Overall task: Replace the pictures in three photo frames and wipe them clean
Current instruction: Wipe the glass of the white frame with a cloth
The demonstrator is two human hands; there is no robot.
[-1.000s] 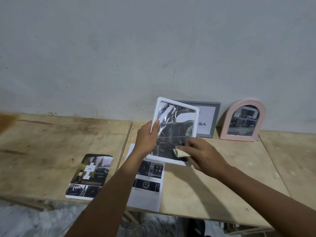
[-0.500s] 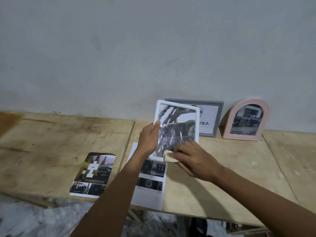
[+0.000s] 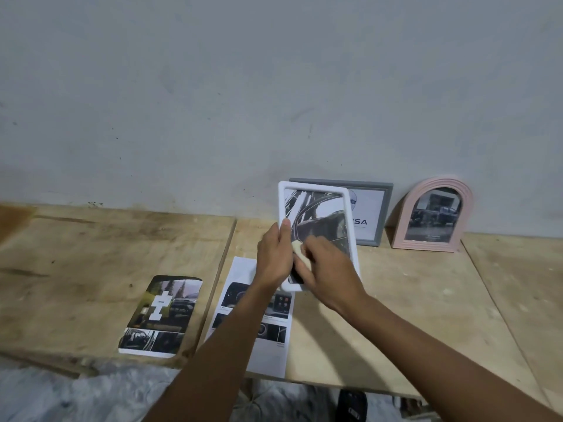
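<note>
1. Moved the right hand (image 3: pixel 329 269) and its small cream cloth pad (image 3: pixel 298 249), since the frame before, from the lower middle of the glass leftward to just beside the left thumb.
2. Pinched the cloth under curled right fingers and pressed it to the glass of the white round-cornered plastic photo frame (image 3: pixel 313 187).
3. Gripped that frame's left rim with the left hand (image 3: pixel 274 257), thumb on the front. Held it tilted, seemingly clear of the pale plywood surface (image 3: pixel 411 300).
4. Judged the task far along: saw a picture in each of the three frames. Found the grey rectangular frame (image 3: pixel 385 208) and the pink arched frame (image 3: pixel 426 244) propped against the wall.
5. Counted as left: finishing this wipe and setting the frame down. Could not tell whether the other two were wiped.
6. Noted contents: car detail in white, logo sheet in grey, vehicle scene in pink. Saw loose on the surface a dark round-cornered print (image 3: pixel 164 315) and a white printed sheet (image 3: pixel 274 345).
</note>
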